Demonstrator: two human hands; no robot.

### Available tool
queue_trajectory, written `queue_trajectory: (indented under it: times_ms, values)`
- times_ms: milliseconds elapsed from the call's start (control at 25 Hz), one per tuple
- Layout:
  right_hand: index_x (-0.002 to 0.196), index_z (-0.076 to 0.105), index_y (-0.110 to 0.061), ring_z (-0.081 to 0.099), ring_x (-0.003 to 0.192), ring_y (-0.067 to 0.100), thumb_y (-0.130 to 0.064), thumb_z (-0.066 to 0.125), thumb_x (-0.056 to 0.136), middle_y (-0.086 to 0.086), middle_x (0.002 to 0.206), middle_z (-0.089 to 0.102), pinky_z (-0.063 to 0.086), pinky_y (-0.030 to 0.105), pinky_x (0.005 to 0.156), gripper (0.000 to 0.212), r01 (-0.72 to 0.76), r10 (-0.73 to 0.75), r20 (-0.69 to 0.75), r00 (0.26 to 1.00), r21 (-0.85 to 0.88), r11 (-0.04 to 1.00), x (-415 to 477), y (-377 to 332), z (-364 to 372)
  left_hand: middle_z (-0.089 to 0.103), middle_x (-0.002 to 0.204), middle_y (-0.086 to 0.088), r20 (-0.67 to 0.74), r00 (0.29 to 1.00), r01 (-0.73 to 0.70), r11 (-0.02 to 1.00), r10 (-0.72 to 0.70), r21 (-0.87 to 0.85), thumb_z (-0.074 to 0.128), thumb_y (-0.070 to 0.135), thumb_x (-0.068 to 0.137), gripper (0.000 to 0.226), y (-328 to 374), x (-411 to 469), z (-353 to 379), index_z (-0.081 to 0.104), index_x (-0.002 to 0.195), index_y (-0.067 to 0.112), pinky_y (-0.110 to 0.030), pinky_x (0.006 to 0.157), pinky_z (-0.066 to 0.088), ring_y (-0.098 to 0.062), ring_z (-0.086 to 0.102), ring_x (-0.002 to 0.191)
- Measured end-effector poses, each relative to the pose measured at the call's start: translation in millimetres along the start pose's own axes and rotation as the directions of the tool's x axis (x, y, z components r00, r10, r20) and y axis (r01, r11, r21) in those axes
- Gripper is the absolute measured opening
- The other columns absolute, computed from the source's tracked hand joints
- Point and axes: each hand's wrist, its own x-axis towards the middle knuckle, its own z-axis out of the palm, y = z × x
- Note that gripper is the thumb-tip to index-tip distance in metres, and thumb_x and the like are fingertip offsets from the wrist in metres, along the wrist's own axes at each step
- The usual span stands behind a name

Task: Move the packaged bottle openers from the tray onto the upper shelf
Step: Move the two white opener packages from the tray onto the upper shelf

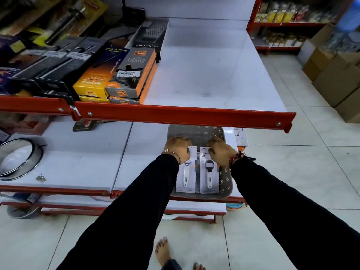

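Judging from the upper shelf [204, 75], whose white surface toward 1 o'clock of the lighter boxes [132, 75] carries no opener packs, the transfer has not started: both visible packaged bottle openers [196, 172] lie in the grey tray [224, 184] on the lower shelf at 6 o'clock. The left hand [178, 149] and right hand [221, 152] rest on the pack tops; whether the fingers clamp them cannot be told, and the red shelf rail [185, 114] cuts off the tray's far end.

Cool, even overhead light fills my view, with a soft sheen on the upper shelf [204, 75] and floor tiles [311, 172]. Wide-angle bending curves the edges. From nine to eleven o'clock, and at one o'clock, the stock smears into blur; the centre stays sharp.
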Motion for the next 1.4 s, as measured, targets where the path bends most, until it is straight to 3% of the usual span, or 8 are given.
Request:
queue_trajectory:
  times_ms: [200,360,440,720,1040,1200,1400]
  values:
    - [0.113,0.063,-0.003,0.067,0.088,0.037,-0.014,0.041,0.094,0.023,0.103,0.070,0.059,0.042,0.080,0.031,0.028,-0.031,-0.067,0.997,-0.049,0.998,-34,-4,-11,0.073,0.116,-0.007,-0.058,0.997,0.052,0.998,-0.050,0.029,0.045,0.019,0.093,0.034,9,-46,-24,0.063,0.123,0.022,-0.038,0.105,0.033,-0.027,0.060,0.116]
    - [0.131,0.055,-0.010,0.066,0.106,0.039,-0.008,0.040,0.092,0.019,0.124,0.066,0.058,0.045,0.087,0.042,0.100,-0.120,-0.232,0.965,-0.094,0.990,-79,-32,-33,0.072,0.113,-0.010,-0.161,0.983,0.081,0.997,-0.083,-0.017,0.041,0.017,0.096,0.036,18,-93,-51,0.061,0.126,0.021,-0.039,0.101,0.035,-0.028,0.054,0.118]
    - [0.131,0.052,-0.008,0.061,0.115,0.039,-0.006,0.041,0.091,0.018,0.131,0.060,0.057,0.043,0.086,0.042,0.115,-0.152,-0.304,0.940,-0.138,0.984,-99,-45,-44,0.072,0.116,-0.010,-0.206,0.976,0.072,0.997,-0.077,-0.032,0.041,0.016,0.096,0.037,20,-110,-66,0.059,0.128,0.021,-0.039,0.101,0.036,-0.028,0.053,0.118]
    - [0.123,0.054,-0.006,0.057,0.109,0.033,-0.007,0.042,0.092,0.013,0.117,0.064,0.049,0.038,0.076,0.033,0.205,-0.276,-0.513,0.813,-0.192,0.960,-152,-74,-105,0.071,0.118,-0.005,-0.445,0.896,0.013,0.999,0.007,0.043,0.041,0.018,0.094,0.034,24,-155,-144,0.058,0.124,0.019,-0.038,0.093,0.037,-0.028,0.054,0.114]
    - [0.124,0.053,-0.004,0.056,0.112,0.037,-0.006,0.037,0.094,0.018,0.120,0.063,0.042,0.038,0.077,0.034,0.252,-0.257,-0.725,0.639,-0.118,0.961,-138,-107,-230,0.069,0.115,-0.016,-0.628,0.778,0.052,0.994,0.017,0.091,0.044,0.013,0.092,0.035,22,-142,-266,0.060,0.124,0.015,-0.039,0.090,0.042,-0.035,0.055,0.115]
    - [0.118,0.055,-0.001,0.059,0.106,0.040,-0.005,0.037,0.092,0.022,0.115,0.064,0.042,0.035,0.073,0.031,0.209,-0.213,-0.693,0.689,-0.091,0.974,-96,-116,-267,0.068,0.116,-0.018,-0.601,0.798,0.143,0.982,-0.038,0.128,0.050,0.016,0.089,0.036,13,-100,-313,0.059,0.124,0.015,-0.039,0.091,0.043,-0.035,0.056,0.117]
    - [0.118,0.052,0.001,0.060,0.107,0.039,-0.003,0.043,0.088,0.025,0.119,0.063,0.040,0.034,0.075,0.031,0.159,-0.154,-0.472,0.868,-0.028,0.987,-35,-117,-269,0.064,0.126,-0.011,-0.416,0.902,0.208,0.961,-0.117,0.180,0.058,0.019,0.088,0.039,-2,-45,-320,0.057,0.127,0.019,-0.040,0.101,0.038,-0.031,0.050,0.126]
